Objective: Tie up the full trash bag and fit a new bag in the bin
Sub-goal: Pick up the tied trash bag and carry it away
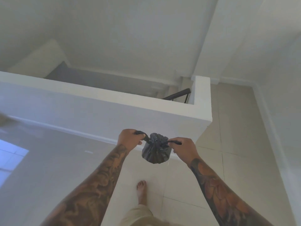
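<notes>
I see a small black plastic trash bag point(156, 151) hanging in the air between my two hands, its body bulging and rounded, its neck gathered into a crumpled tuft on top; what is inside I cannot tell, as the plastic is opaque. It hangs above the pale tiled floor point(187, 193), just in front of a low white wall point(101, 108) around a stairwell. My left hand point(129, 138) has its fingers curled tight round one black drawstring loop, pulling it out to the left. My right hand point(184, 148) pinches the other loop between thumb and bent fingers, pulling to the right. A bare foot point(141, 192) stands on the tiles below the bag.
</notes>
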